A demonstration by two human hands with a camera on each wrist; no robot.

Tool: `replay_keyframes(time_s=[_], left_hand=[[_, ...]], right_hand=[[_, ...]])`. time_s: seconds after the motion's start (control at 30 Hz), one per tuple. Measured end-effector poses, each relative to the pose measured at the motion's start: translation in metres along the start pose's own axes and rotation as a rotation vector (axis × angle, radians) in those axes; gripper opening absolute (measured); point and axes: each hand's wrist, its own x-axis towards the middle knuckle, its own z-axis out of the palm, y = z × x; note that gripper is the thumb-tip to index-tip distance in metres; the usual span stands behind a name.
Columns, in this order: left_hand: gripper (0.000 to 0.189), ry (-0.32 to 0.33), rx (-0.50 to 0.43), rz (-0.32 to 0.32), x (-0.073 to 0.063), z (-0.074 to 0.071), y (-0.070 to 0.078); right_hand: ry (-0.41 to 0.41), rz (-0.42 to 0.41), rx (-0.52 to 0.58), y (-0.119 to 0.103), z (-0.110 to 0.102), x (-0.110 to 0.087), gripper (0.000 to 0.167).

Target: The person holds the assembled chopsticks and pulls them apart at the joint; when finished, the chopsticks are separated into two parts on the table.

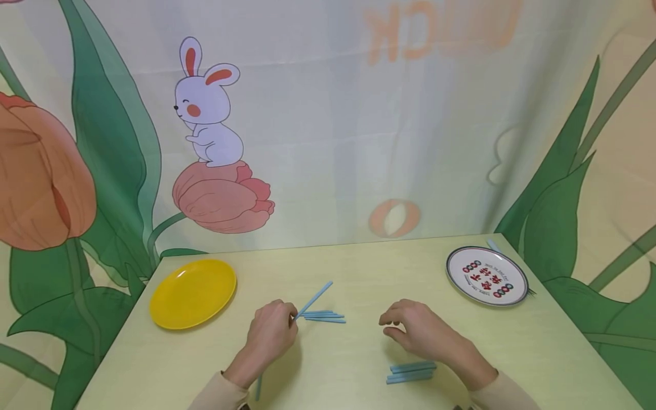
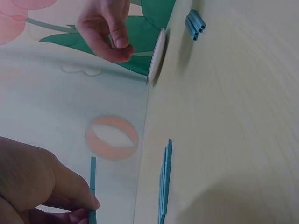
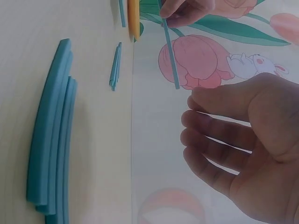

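In the head view, my left hand (image 1: 273,329) pinches a thin blue stick (image 1: 319,295) that slants up to the right. The right wrist view shows this held stick (image 3: 171,56) clear of the table. Below it lies a small bundle of similar blue sticks (image 1: 325,316). My right hand (image 1: 422,330) hovers over the right side with fingers loosely bent and nothing between them; the right wrist view shows its bare palm (image 3: 271,135). Just under that hand is a second bundle of blue sticks (image 1: 410,373), whose ends look hollow and square in the left wrist view.
A yellow plate (image 1: 195,293) stands at the back left of the pale table (image 1: 359,273). At the back right is a white plate with red characters (image 1: 487,275), and a light blue piece (image 1: 493,245) shows behind it. Another blue stick (image 1: 258,388) lies beside my left wrist.
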Motion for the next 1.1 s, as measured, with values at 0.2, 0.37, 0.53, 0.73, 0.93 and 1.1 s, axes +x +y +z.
replay_keyframes(time_s=[0.2, 0.37, 0.53, 0.73, 0.93, 1.1], left_hand=[[0.011, 0.042, 0.014, 0.073, 0.004, 0.003, 0.004], [0.011, 0.063, 0.019, 0.122, 0.007, 0.006, 0.006], [0.014, 0.064, 0.02, 0.159, 0.01, 0.007, 0.008], [0.017, 0.051, 0.001, 0.181, 0.013, 0.007, 0.012], [0.019, 0.047, -0.02, 0.197, 0.016, 0.008, 0.015], [0.017, 0.054, -0.016, 0.206, 0.018, 0.009, 0.019]], right_hand=[[0.037, -0.008, -0.027, -0.004, 0.001, 0.005, 0.01], [0.064, -0.03, -0.023, -0.006, 0.003, 0.008, 0.011], [0.096, -0.046, -0.027, -0.008, 0.003, 0.012, 0.011], [0.13, -0.083, -0.044, -0.012, 0.003, 0.02, 0.013], [0.155, -0.101, -0.05, -0.014, 0.006, 0.028, 0.014], [0.168, -0.108, -0.045, -0.015, 0.008, 0.034, 0.014]])
